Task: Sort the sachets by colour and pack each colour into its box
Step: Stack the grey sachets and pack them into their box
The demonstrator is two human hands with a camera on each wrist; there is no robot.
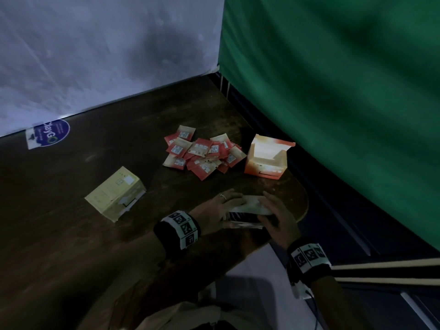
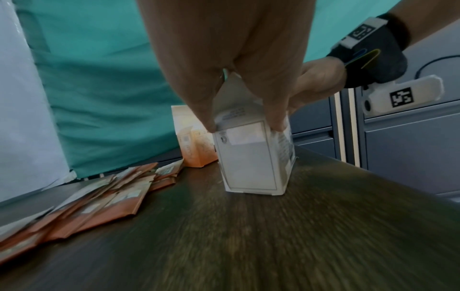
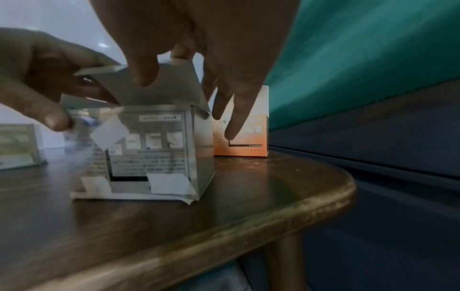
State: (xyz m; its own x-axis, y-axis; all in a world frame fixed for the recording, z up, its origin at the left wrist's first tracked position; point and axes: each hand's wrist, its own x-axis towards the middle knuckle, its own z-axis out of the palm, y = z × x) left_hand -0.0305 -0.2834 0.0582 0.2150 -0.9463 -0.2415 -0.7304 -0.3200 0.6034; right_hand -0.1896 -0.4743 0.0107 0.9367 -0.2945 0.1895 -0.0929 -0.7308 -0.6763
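Dark wooden worktop [image 1: 78, 234], rounded corner at right, edge worn paler. On it: yellow box [image 1: 115, 194] lying on side at left, well apart from rest. Loose heap of red sachets [image 1: 202, 153] farther back, overlapping one another. Orange box [image 1: 267, 158] upright just right of heap, lid flap open. Grey-white box [image 3: 151, 149] standing near front right edge, top flap raised, white tape patches on side. Blue round sticker [image 1: 51, 134] at far left by wall.
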